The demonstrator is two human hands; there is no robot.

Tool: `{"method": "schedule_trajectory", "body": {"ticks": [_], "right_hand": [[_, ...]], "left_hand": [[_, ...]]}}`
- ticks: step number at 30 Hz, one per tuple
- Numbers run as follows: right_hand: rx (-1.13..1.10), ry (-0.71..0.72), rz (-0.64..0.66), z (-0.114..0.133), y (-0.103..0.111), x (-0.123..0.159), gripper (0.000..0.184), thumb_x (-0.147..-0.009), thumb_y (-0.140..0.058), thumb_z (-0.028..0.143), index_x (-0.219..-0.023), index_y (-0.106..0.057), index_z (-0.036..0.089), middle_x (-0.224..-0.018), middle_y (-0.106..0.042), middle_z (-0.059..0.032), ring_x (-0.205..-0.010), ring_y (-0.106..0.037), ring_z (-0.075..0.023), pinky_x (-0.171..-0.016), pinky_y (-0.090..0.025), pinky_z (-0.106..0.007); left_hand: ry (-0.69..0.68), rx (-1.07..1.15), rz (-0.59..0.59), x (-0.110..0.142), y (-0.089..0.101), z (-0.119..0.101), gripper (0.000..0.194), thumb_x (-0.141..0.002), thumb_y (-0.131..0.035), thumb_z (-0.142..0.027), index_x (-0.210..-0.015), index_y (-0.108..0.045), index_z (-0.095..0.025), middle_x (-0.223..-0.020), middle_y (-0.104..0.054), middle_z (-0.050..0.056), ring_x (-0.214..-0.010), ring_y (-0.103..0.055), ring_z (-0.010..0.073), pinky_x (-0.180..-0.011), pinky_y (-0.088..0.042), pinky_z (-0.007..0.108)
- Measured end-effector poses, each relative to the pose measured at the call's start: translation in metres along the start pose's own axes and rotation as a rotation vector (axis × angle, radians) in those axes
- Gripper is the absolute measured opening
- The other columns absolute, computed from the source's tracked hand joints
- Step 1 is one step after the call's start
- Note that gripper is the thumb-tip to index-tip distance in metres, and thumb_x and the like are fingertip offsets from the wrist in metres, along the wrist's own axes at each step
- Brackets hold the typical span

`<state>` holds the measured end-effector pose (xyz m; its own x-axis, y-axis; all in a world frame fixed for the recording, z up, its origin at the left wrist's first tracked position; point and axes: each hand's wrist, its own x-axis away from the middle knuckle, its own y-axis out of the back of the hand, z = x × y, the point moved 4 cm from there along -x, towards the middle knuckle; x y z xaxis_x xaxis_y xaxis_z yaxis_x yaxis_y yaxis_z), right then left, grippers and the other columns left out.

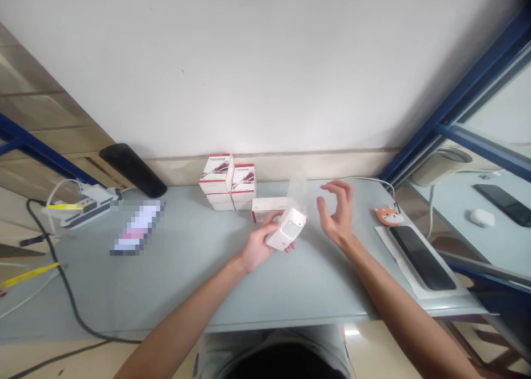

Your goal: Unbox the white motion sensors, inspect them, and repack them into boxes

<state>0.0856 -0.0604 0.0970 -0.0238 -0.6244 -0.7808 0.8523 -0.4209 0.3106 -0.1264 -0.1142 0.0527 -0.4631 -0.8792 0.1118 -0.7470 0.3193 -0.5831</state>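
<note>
My left hand [259,245] is wrapped round a white motion sensor [286,232], a boxy plastic device with a pale square window on its front. A clear plastic bag [297,192] sticks up at the sensor's far end; whether it is still around the sensor I cannot tell. To the right, apart from the sensor, my right hand [338,216] is raised over the desk with its fingers curved and spread, holding nothing. Behind my left hand lies a white and red carton [267,204], partly hidden by the sensor and bag.
Several white and red boxes [216,174] are stacked by the wall on the grey desk [186,279]. Leftward are a blurred-out phone [138,228], a black cylinder [133,170] and a power strip [91,206] with cables. Rightward are an orange animal-face case [389,216] and a dark phone [422,257].
</note>
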Motion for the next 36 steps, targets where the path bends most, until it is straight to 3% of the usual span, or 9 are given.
{"method": "schedule_trajectory", "body": {"ticks": [2,5,11,16,21,24,29,31,36], "right_hand": [[0.005,0.145,0.136,0.015,-0.004,0.002,0.017,-0.097,-0.059,0.022,-0.113,-0.067,0.025,-0.109,-0.06,-0.0104,-0.102,-0.062,-0.0265,-0.091,-0.055,-0.048],[-0.047,0.234,0.313,0.027,-0.012,0.006,0.02,-0.098,-0.058,0.016,-0.113,-0.068,0.025,-0.103,-0.066,-0.009,-0.092,-0.064,-0.0244,-0.082,-0.055,-0.043],[-0.125,0.206,0.305,0.025,-0.021,0.011,0.023,-0.098,-0.058,0.011,-0.113,-0.068,0.025,-0.095,-0.07,-0.0066,-0.085,-0.066,-0.022,-0.075,-0.055,-0.038],[-0.17,0.162,0.235,0.024,-0.024,0.019,0.022,-0.099,-0.057,0.013,-0.11,-0.069,0.028,-0.094,-0.071,-0.0068,-0.083,-0.068,-0.0214,-0.071,-0.057,-0.037],[-0.217,0.036,0.385,0.028,-0.034,0.031,0.016,-0.1,-0.057,0.023,-0.105,-0.072,0.03,-0.098,-0.073,-0.0089,-0.088,-0.069,-0.0251,-0.077,-0.058,-0.043],[-0.292,-0.066,0.423,0.031,-0.037,0.031,0.014,-0.102,-0.058,0.032,-0.102,-0.071,0.029,-0.098,-0.072,-0.0088,-0.087,-0.067,-0.025,-0.079,-0.057,-0.043],[-0.621,-0.567,0.351,0.017,-0.045,0.029,0.028,-0.103,-0.055,0.054,-0.096,-0.059,0.028,-0.085,-0.063,-0.0021,-0.074,-0.06,-0.0191,-0.073,-0.055,-0.037],[-0.724,-0.699,0.366,0.012,-0.05,0.03,0.034,-0.098,-0.062,0.06,-0.1,-0.055,0.028,-0.091,-0.062,-0.0004,-0.07,-0.057,-0.0158,-0.068,-0.054,-0.033],[-0.805,-0.693,0.625,0.012,-0.048,0.027,0.051,-0.094,-0.069,0.06,-0.131,-0.058,0.027,-0.108,-0.069,-0.0045,-0.079,-0.064,-0.0167,-0.075,-0.055,-0.033]], "left_hand": [[-0.009,-0.004,-0.016,0.001,-0.001,-0.002,0.042,-0.098,-0.058,-0.036,-0.137,-0.048,-0.023,-0.111,-0.074,0.011,-0.082,-0.076,0.0275,-0.075,-0.051,0.038],[-0.039,0.0,-0.026,0.001,-0.001,-0.003,0.045,-0.096,-0.061,-0.038,-0.137,-0.047,-0.025,-0.11,-0.074,0.01,-0.081,-0.076,0.0284,-0.074,-0.051,0.038],[-0.108,-0.078,-0.086,0.002,-0.001,-0.005,0.045,-0.095,-0.067,-0.041,-0.133,-0.049,-0.026,-0.102,-0.075,0.007,-0.082,-0.077,0.0275,-0.074,-0.053,0.037],[-0.143,-0.17,-0.145,0.004,-0.002,-0.004,0.039,-0.095,-0.07,-0.044,-0.125,-0.053,-0.025,-0.11,-0.075,0.006,-0.084,-0.077,0.0246,-0.075,-0.057,0.037],[-0.189,-0.143,-0.24,0.004,-0.002,-0.006,0.047,-0.092,-0.075,-0.049,-0.124,-0.052,-0.024,-0.1,-0.076,0.004,-0.082,-0.077,0.0239,-0.072,-0.06,0.037],[-0.24,-0.107,-0.246,0.003,-0.001,-0.009,0.045,-0.093,-0.074,-0.051,-0.122,-0.052,-0.023,-0.103,-0.077,0.005,-0.083,-0.077,0.0228,-0.074,-0.061,0.037],[-0.243,-0.157,-0.222,0.002,0.001,-0.005,0.045,-0.095,-0.072,-0.05,-0.124,-0.051,-0.024,-0.114,-0.077,0.009,-0.09,-0.079,0.0263,-0.078,-0.061,0.038],[-0.25,-0.179,-0.206,0.002,0.002,-0.003,0.045,-0.095,-0.073,-0.05,-0.125,-0.051,-0.024,-0.117,-0.077,0.01,-0.092,-0.08,0.0275,-0.08,-0.061,0.039],[-0.317,-0.27,-0.199,0.0,0.006,-0.004,0.042,-0.095,-0.074,-0.048,-0.126,-0.06,-0.024,-0.124,-0.076,0.01,-0.108,-0.075,0.0274,-0.096,-0.057,0.041]]}}
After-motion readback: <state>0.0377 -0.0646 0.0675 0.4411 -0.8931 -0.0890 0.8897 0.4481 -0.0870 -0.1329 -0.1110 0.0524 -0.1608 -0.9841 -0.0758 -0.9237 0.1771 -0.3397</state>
